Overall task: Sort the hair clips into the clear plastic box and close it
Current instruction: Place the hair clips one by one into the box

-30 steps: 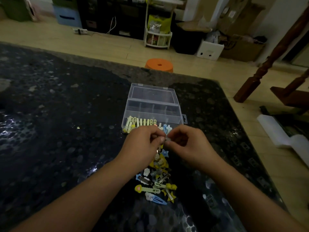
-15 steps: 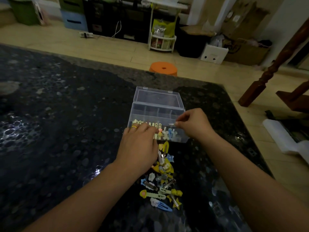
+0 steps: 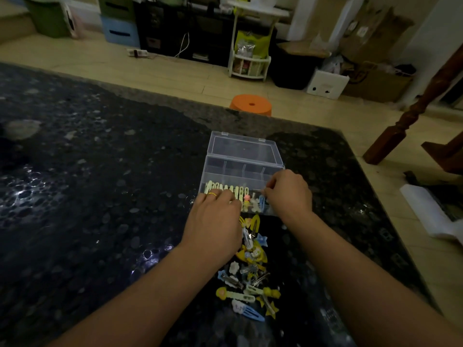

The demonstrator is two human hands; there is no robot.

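Bare forearms, no sleeves — yellow ring [image 3: 212,194] on left hand [image 3: 213,221].

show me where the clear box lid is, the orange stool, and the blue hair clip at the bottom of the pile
clear box lid [image 3: 241,152], head view, middle of the open lid panel.
orange stool [image 3: 251,105], head view, top of the seat near its hole.
blue hair clip [image 3: 252,314], head view, middle of its blue body.

A single head-worn view looks forward and steeply down from above the forearms, close over the dark table [image 3: 100,196]. The fingers [image 3: 226,196] sit near the frame's centre; beyond them the table's far edge and the room floor [image 3: 175,73] fill the upper frame, bent by wide-angle distortion.
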